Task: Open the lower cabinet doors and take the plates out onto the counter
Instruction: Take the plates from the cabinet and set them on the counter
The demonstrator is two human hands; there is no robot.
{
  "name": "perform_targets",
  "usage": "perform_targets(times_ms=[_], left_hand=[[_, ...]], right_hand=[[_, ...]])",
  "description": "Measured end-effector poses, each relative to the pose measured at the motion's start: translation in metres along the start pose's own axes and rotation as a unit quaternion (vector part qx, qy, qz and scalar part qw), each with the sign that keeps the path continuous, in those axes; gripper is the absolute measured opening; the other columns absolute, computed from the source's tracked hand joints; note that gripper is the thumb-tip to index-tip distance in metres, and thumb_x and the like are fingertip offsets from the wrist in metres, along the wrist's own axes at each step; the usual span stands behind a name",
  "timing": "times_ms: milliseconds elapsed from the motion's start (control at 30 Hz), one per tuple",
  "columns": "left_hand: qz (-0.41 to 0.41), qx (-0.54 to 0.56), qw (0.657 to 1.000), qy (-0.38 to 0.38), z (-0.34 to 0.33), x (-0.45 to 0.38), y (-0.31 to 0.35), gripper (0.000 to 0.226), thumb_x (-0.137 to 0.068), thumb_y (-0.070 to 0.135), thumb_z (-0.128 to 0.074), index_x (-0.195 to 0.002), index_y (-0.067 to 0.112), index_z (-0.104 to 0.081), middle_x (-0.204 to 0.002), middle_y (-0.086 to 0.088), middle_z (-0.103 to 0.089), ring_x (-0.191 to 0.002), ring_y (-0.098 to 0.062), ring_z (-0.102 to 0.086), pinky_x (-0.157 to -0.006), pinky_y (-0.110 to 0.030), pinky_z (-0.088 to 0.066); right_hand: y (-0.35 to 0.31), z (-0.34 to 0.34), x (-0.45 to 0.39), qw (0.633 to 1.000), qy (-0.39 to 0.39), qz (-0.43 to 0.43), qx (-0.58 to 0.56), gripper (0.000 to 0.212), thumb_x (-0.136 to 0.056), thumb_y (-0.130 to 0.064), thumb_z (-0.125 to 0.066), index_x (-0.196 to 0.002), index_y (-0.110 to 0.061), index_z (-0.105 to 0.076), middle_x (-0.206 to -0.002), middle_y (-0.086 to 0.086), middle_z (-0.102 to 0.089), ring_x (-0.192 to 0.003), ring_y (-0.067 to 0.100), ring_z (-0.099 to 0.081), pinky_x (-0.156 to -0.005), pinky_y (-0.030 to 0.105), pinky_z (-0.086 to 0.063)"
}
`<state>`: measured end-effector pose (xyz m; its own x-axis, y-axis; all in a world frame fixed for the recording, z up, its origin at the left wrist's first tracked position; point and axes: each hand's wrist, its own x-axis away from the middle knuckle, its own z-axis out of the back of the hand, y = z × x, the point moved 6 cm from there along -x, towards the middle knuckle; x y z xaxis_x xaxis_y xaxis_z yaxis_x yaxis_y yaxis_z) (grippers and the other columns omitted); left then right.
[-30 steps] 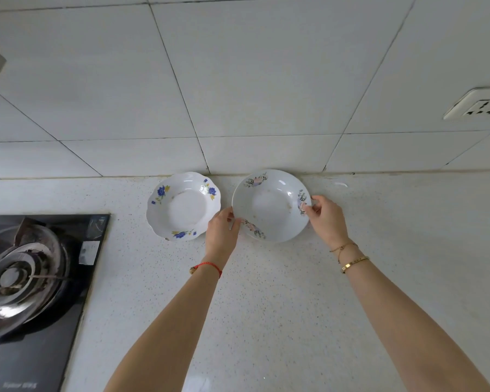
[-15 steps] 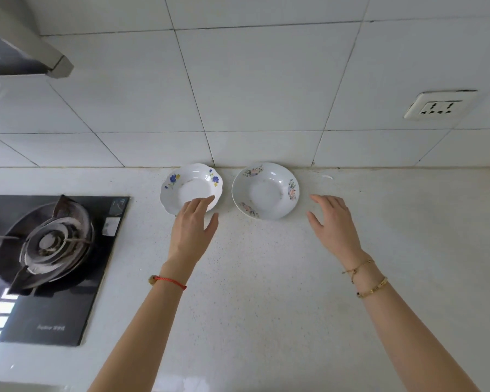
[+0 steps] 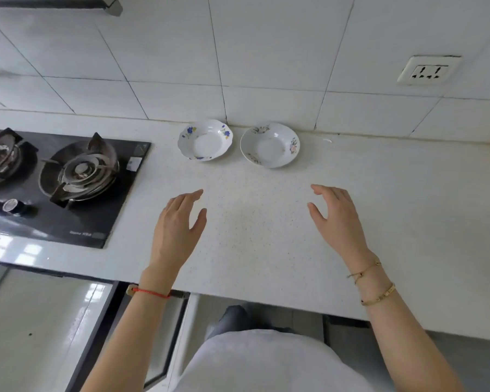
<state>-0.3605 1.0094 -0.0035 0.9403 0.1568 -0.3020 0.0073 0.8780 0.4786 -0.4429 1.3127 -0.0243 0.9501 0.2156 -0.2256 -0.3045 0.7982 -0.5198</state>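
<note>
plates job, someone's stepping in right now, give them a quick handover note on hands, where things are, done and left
Left hand: open, empty, above the counter.
Right hand: open, empty, above the counter.
Blue-flowered plate and pink-flowered plate: side by side, apart, at the back of the counter by the tiled wall, right of the gas hob.
Done: a lower cabinet door stands open; two plates are out.
Left: the cabinet's inside is hidden, so check for more plates.

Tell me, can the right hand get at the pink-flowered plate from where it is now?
Probably yes. The right hand is open and empty, the pink-flowered plate lies just beyond it, and only bare counter is between them.
</note>
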Motion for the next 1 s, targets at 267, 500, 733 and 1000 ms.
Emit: perform_targets(times_ms=[267, 500, 733, 1000], left_hand=[[0.024, 0.021, 0.999, 0.019, 0.039, 0.103, -0.01, 0.036, -0.093, 0.017, -0.059, -0.128, 0.012, -0.057, -0.117, -0.001, -0.065, -0.107, -0.018, -0.06, -0.091, -0.029, -0.05], [0.028, 0.028, 0.999, 0.008, 0.08, 0.195, -0.037, 0.036, -0.093, 0.021, -0.058, -0.129, 0.018, -0.056, -0.117, 0.003, -0.064, -0.106, -0.015, -0.06, -0.085, -0.03, -0.052], [0.024, 0.024, 0.999, -0.021, 0.12, 0.298, -0.062, 0.034, -0.093, 0.022, -0.056, -0.126, 0.017, -0.059, -0.112, 0.002, -0.066, -0.103, -0.015, -0.061, -0.089, -0.024, -0.046], [0.021, 0.021, 0.999, -0.044, 0.154, 0.386, -0.071, 0.032, -0.092, 0.015, -0.059, -0.123, 0.011, -0.061, -0.11, -0.005, -0.068, -0.1, -0.022, -0.062, -0.087, -0.03, -0.049]], right_hand=[[-0.03, 0.005, 0.088, 1.0, 0.004, 0.007, -0.003, 0.038, -0.093, -0.021, -0.057, -0.13, -0.012, -0.054, -0.118, 0.003, -0.061, -0.118, 0.021, -0.049, -0.102, 0.037, -0.043], [-0.07, -0.007, 0.189, 1.0, 0.008, -0.022, -0.019, 0.039, -0.094, -0.022, -0.055, -0.132, -0.015, -0.052, -0.119, 0.0, -0.06, -0.118, 0.018, -0.046, -0.101, 0.033, -0.041], [-0.115, -0.029, 0.315, 0.999, -0.007, -0.05, -0.013, 0.036, -0.093, -0.021, -0.058, -0.128, -0.012, -0.056, -0.117, 0.003, -0.062, -0.115, 0.023, -0.05, -0.1, 0.032, -0.039], [-0.156, -0.04, 0.408, 0.998, -0.04, -0.058, -0.01, 0.034, -0.091, -0.019, -0.06, -0.124, -0.01, -0.058, -0.113, 0.004, -0.064, -0.112, 0.024, -0.053, -0.099, 0.038, -0.044]])
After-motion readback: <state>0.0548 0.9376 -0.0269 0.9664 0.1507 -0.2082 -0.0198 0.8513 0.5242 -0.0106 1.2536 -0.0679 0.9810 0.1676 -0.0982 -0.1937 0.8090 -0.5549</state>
